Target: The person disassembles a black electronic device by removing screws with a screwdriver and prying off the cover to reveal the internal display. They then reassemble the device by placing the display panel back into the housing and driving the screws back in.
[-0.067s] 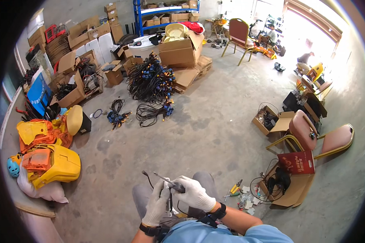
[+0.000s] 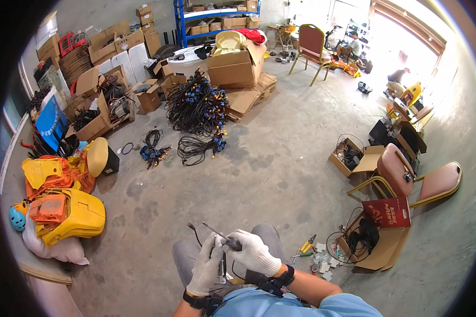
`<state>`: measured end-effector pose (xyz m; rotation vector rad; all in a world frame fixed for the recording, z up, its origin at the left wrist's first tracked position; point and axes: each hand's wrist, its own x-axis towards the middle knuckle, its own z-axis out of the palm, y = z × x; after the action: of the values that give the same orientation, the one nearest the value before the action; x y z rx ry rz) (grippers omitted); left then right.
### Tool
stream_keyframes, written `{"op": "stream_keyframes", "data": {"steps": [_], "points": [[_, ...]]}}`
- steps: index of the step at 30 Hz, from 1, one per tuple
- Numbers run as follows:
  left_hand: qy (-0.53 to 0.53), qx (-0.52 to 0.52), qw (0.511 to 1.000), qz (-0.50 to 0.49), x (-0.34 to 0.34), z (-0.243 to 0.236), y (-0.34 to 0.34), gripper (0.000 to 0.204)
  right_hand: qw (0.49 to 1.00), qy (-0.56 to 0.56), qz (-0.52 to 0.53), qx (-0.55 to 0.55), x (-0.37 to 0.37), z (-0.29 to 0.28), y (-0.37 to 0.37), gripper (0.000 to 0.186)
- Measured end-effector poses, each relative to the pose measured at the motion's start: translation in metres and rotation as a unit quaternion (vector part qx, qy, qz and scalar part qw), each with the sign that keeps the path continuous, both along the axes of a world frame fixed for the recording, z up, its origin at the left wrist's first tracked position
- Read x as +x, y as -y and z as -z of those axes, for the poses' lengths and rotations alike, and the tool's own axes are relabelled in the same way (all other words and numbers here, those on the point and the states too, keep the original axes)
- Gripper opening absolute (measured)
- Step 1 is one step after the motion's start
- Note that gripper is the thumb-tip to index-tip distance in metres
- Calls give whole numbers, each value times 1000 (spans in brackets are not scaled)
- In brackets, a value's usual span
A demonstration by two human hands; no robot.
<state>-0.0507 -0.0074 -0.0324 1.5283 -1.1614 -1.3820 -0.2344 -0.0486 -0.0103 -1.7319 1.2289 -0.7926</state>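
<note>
While I see a white-lettered red panel [image 2: 386, 212] well right of the grip, my right hand [image 2: 254, 253] clasps a slim-shafted tool [image 2: 234, 244], my left hand [image 2: 206, 267] a white piece [image 2: 218, 241], scarcely shifted.

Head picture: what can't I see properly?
- Head view: the thin black cable disappears behind the white-gloved left hand.
- Head view: the white-gloved right hand partly covers the dark-handled metal-shafted tool.
- Head view: the top edge cuts off the blue metal shelf.
- Head view: the distant seated person is too small for detail.
</note>
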Motion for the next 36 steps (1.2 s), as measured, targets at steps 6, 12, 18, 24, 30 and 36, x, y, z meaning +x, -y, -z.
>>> {"op": "stream_keyframes", "data": {"steps": [6,12,18,24,30,36], "points": [[15,11,1000,-5,-6,-10,-1,46,999,6,24,-20,0,5,-2,24],[26,-20,999,10,-6,-12,1,45,1000,-9,3,5,-2,1,0,26],[33,1,999,16,-6,-9,1,45,1000,-24,-8,0,-8,0,3,28],[21,-15,999,26,-4,-4,4,43,999,-9,-22,-27,-11,2,7,28],[3,-12,1000,11,-2,1,-8,44,999,-29,-29,-26,-7,10,-3,25],[-130,-27,980,-151,28,-47,-16,39,999,14,31,26,-22,15,-2,24]]}}
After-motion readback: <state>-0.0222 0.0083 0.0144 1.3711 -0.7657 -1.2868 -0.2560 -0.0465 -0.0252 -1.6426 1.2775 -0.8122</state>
